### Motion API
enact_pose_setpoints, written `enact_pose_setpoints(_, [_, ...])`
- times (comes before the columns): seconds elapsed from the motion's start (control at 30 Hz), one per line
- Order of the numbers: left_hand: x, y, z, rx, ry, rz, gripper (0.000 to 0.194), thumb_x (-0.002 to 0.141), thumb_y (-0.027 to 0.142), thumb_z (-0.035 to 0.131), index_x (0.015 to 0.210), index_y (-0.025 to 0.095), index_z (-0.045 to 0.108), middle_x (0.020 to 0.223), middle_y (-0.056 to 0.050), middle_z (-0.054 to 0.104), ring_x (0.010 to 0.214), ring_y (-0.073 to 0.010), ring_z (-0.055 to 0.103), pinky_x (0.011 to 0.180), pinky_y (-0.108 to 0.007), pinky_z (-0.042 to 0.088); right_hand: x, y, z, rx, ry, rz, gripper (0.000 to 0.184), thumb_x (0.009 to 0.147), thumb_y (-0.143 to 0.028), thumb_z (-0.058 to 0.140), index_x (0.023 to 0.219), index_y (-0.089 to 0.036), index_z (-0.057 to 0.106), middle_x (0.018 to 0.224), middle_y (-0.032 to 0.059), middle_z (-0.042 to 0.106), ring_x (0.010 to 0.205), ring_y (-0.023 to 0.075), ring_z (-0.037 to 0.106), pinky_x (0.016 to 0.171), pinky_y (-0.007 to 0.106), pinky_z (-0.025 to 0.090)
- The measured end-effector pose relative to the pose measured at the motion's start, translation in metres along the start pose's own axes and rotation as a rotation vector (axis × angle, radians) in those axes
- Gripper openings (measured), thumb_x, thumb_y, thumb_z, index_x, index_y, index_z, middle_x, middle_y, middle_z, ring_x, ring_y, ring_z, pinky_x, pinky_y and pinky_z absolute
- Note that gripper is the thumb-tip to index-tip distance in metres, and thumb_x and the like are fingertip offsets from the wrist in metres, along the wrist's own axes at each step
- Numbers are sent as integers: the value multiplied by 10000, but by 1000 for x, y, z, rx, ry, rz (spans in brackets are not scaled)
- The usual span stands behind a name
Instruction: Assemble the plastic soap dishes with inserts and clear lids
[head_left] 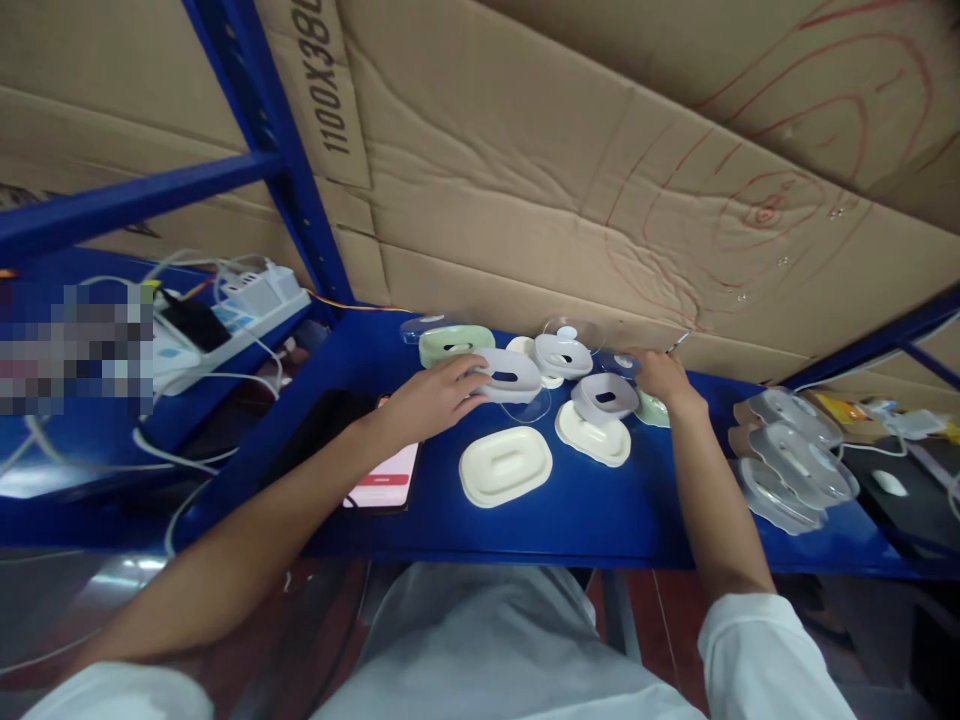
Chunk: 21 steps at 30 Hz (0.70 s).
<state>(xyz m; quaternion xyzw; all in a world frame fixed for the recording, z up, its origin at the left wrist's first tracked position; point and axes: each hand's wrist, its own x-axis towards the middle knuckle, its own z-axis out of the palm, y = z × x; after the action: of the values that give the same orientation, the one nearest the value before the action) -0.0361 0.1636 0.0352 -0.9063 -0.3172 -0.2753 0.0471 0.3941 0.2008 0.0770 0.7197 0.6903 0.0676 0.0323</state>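
My left hand [435, 395] reaches over a blue shelf [570, 520] and grips the edge of a white oval plastic part [510, 375]. My right hand [664, 380] rests further right by the cardboard wall, fingers curled round a thin small tool [679, 342] that I can barely make out. Between the hands lie more oval parts: a pale green one [454, 345], a white one with a clear disc [564, 352], and a grey-white one [604, 395]. Two cream oval bases [505, 466] [592, 435] lie nearer me.
A phone with a pink screen [386, 485] lies under my left forearm. A stack of clear plastic shells [795, 455] sits at the right. A white power strip with cables [240, 310] is at the left. Cardboard sheets [562, 170] wall the back.
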Motion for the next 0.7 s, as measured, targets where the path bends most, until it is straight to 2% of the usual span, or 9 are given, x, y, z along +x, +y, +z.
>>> enact_pose_setpoints(0.17, [-2,-2,4,4,-9,31,243,1043,254,626,1254,181,721,1366,-153,676,1296,-312,668,1077,-446,582,31,10,9,28,-108,-37,696,841,-126,690,1518,-275,628,1486,144,676,1387,392,621,1185,583,433])
enact_pose_setpoints(0.27, [-2,-3,2,-22,-42,41,315,1017,214,656,1329,192,692,1368,-154,679,1311,-310,656,1135,-476,542,39,16,13,79,-155,-86,770,801,-169,776,1548,-221,598,1543,182,618,1419,437,586,1194,621,426])
enact_pose_setpoints(0.33, [-2,-3,0,-23,-76,44,347,1016,221,658,1363,201,677,1377,-150,681,1309,-310,656,1142,-492,533,40,22,11,129,-185,-137,742,815,-213,794,1534,-190,611,1529,183,628,1402,420,607,1191,586,454])
enact_pose_setpoints(0.43, [-1,-2,-5,-4,-109,48,371,1025,256,654,1393,207,660,1380,-137,687,1297,-311,660,1129,-492,535,38,34,3,220,-207,-236,620,907,-302,740,1508,-191,635,1495,133,669,1355,331,661,1169,464,513])
enact_pose_setpoints(0.53, [-1,2,-8,-11,-122,46,371,1035,253,635,1402,208,659,1363,-132,701,1280,-304,669,1114,-483,538,27,38,-5,303,-113,-290,500,1015,-343,595,1491,-202,649,1466,105,695,1323,285,687,1141,426,545])
enact_pose_setpoints(0.6, [-1,3,-9,-20,-130,39,364,1033,241,632,1394,203,670,1348,-134,713,1261,-299,682,1107,-480,540,14,33,-9,326,10,-276,469,1050,-324,507,1477,-200,659,1466,123,692,1347,308,669,1164,491,523])
enact_pose_setpoints(0.7, [1,4,-14,-1,-144,38,364,1033,241,636,1392,200,679,1353,-131,724,1250,-302,694,1104,-477,546,-15,14,-14,380,227,-313,426,1063,-320,493,1419,-211,699,1442,134,706,1369,331,650,1194,551,482])
